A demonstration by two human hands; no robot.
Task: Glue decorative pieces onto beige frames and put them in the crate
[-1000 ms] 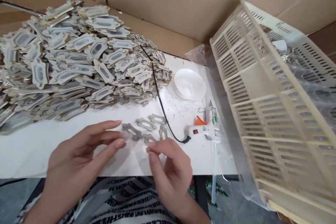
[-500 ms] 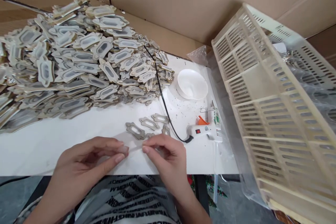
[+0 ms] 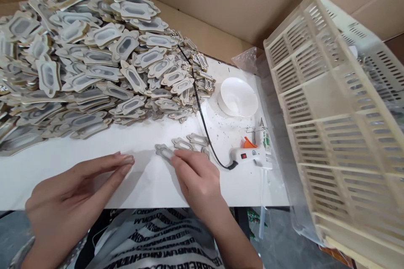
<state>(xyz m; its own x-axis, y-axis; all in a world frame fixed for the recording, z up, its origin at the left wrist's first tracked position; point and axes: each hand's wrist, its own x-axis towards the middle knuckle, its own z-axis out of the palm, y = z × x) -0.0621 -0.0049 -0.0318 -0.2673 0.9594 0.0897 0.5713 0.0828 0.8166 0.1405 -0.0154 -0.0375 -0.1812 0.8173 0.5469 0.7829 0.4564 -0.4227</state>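
Note:
My right hand point(image 3: 197, 176) reaches over the white table, its fingers closed at the near right end of a small grey openwork frame point(image 3: 163, 151). The fingertips hide that end of the frame. My left hand point(image 3: 75, 191) hovers to the left, thumb and fingertips brought together. Whether something small sits in that pinch I cannot make out. Several similar grey frames point(image 3: 183, 143) lie just behind my right hand, partly covered by it.
A large heap of pale framed pieces point(image 3: 104, 59) fills the left and back. To the right are a white bowl point(image 3: 238, 97), a white glue gun point(image 3: 251, 156) with a black cord point(image 3: 203, 122), and a cream plastic crate point(image 3: 322, 101). Cardboard walls point(image 3: 221, 4) stand behind.
My hands were close together with a thin clear piece between them; now they are apart. The left has moved left, and the right has gone forward onto a grey frame. The view has shifted slightly.

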